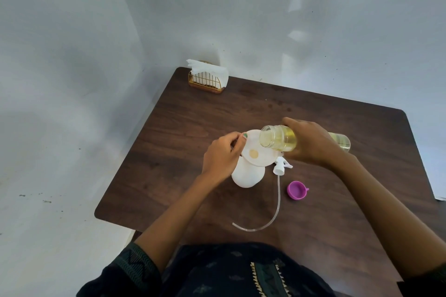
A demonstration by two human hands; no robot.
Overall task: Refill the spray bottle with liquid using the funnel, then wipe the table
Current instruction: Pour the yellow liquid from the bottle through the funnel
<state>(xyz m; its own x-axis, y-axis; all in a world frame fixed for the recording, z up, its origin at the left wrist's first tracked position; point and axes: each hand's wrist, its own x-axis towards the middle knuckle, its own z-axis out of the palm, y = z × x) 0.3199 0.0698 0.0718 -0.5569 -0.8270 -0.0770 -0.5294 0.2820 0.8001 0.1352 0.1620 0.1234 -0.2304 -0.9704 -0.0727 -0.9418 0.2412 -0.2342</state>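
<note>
Centre of the frame, and the pour is on: the right hand (311,142) is wrapped around a clear bottle of yellow liquid (280,138), tipped almost flat with its open mouth hanging over the rim of the white funnel (334,152)... correction, the white funnel (255,152) sits just left of that mouth, so anything leaving the bottle should land inside the cone. A small yellow pool shows at the funnel's throat. The left hand (223,157) is closed on the funnel's left rim, pinching it, which looks like steadying: a wide cone on a narrow neck would likely tip otherwise. Beneath it stands the white spray bottle (247,176), upright, centre-left. Its spray head with the long dip tube (277,200) lies on the table just right of the bottle, the tube curling toward the lower middle, and a purple cap (297,190) rests open-side up beside it, both parked close but out of the pour line. Upper left, a gold wire holder of white napkins (208,77) waits at the table's far corner, presumably for wiping. The dark wooden table (350,200) has bare room at right and at the back; its left edge runs near the left forearm, so room is tighter there.
</note>
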